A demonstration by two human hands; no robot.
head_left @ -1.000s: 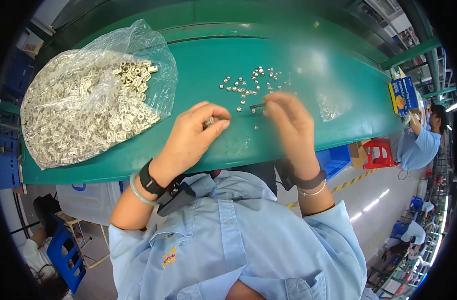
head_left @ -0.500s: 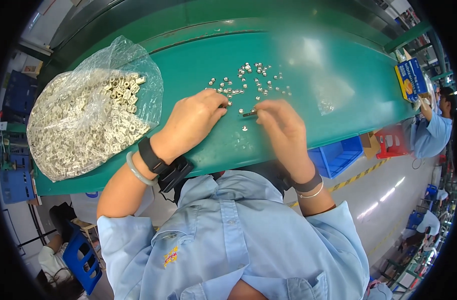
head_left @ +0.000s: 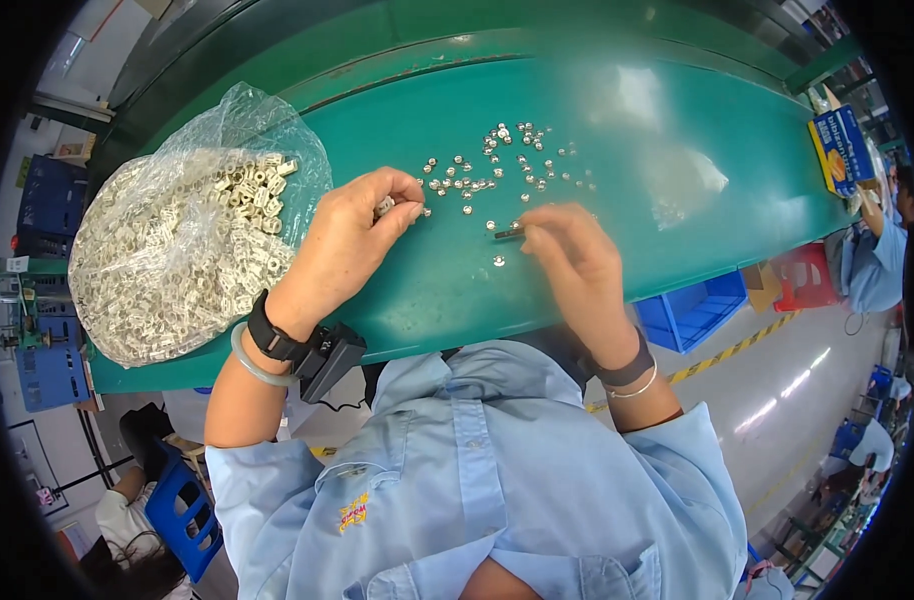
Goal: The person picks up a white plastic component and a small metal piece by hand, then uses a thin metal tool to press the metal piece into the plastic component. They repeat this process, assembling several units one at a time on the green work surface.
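My left hand (head_left: 349, 238) is curled over the green mat, left of the scattered metal pieces. A small cream plastic part (head_left: 384, 206) shows between its fingers. Thumb and fingertips come close together beside one shiny piece. Between the thumb and fingers of my right hand (head_left: 580, 272) is a short thin dark strip (head_left: 508, 234), pointing left; its exact kind is unclear. Small round silvery metal pieces (head_left: 467, 184) lie spread beyond and between both hands. One such piece (head_left: 499, 261) sits nearer to me, just below the strip.
A large clear plastic bag (head_left: 167, 270) full of cream plastic parts spreads over the left of the green worktable (head_left: 437, 290). Below the table's right edge stand a blue bin (head_left: 692, 310) and a red container (head_left: 805, 275). A blue-and-yellow box (head_left: 839, 150) is at the far right, near another person (head_left: 870, 265).
My left hand has drawn left and turned, bringing the cream part in its fingers into view. My right hand keeps the dark strip at nearly the same spot. The view has shifted slightly.
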